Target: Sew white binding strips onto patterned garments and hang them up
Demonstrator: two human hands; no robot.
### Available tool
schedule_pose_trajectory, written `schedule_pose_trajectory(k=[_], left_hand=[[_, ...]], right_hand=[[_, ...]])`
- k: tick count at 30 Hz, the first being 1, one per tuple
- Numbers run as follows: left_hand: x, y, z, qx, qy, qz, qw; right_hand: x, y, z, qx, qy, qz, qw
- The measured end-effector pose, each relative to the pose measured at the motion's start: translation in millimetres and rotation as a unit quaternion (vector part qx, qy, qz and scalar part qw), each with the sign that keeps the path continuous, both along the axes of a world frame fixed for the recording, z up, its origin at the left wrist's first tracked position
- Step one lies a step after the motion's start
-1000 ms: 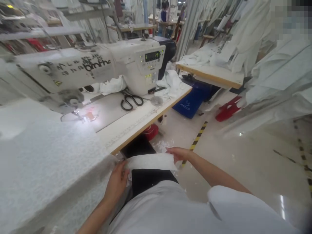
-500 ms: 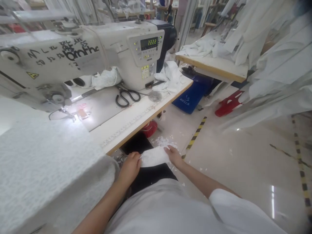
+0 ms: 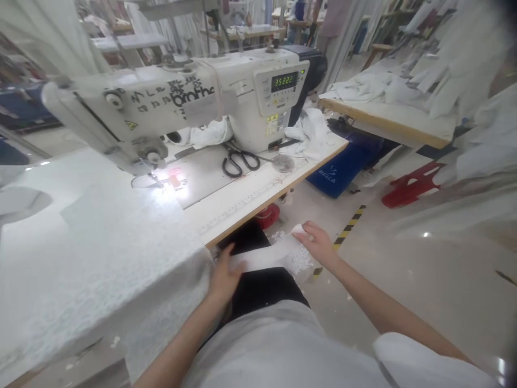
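Over my lap lies a small white fabric piece [image 3: 262,257], stretched between my two hands beside the table's front edge. My right hand [image 3: 321,245] pinches its right end, which is bunched at the fingertips. At the left end is my left hand [image 3: 226,275], thumb and fingers spread apart around the cloth; it is slightly blurred. A large white patterned cloth [image 3: 121,237] covers the left of the sewing table, reaching the needle area and hanging over the front edge. Behind it stands the sewing machine [image 3: 238,91] with its lamp lit.
Black-handled scissors [image 3: 241,163] and a small round clear dish [image 3: 284,163] lie on the table. White cloth scraps [image 3: 311,132] sit at its right end. White bits litter the floor. A second table [image 3: 388,116], a blue bag [image 3: 333,172] and a red stool [image 3: 412,186] are to the right.
The view has swung left. My right hand has moved up and away from my left, drawing the fabric piece longer. My left hand's fingers have spread. The machine's display reading differs.
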State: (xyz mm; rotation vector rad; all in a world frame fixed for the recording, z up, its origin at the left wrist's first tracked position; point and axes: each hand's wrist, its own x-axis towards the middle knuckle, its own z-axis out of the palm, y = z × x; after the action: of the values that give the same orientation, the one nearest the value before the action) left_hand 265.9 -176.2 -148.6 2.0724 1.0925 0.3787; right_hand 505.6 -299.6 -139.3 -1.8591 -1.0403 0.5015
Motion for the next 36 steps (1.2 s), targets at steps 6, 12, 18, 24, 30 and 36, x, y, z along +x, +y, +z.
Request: schedule_pose_trajectory(k=[6,12,18,24,30,36], left_hand=[[16.1,-15.7,120.1,0.099,-0.202,-0.131,0.966],[-45.8,38.1,179.8,0.074,-0.206,0.113,0.969],[-79.7,127.7,143.2,0.053,-0.060,0.140,0.987],[-62.0,184.8,113.6,0.131,0.030,0.086,0.987],[-59.7,186.8,104.4,0.186,0.048,0.046,0.980],[-72.0,179.9,101.4,0.166,0.060,0.064,0.982]], right_hand=[[-65.4,40.3,115.1,0.201,-0.048,0.269,0.941],[-150.1,57.7,76.6,0.016,0.262,0.423,0.868],[-180.4,46.4,12.9,-0.045,0.287,0.350,0.891],[-176.2,89.5,-8.4,0.063,0.162,0.293,0.940],[-172.5,74.6,10.1,-0.056,0.331,0.436,0.835],[-157.7,67.1,13.9,-0.049,0.273,0.399,0.874]])
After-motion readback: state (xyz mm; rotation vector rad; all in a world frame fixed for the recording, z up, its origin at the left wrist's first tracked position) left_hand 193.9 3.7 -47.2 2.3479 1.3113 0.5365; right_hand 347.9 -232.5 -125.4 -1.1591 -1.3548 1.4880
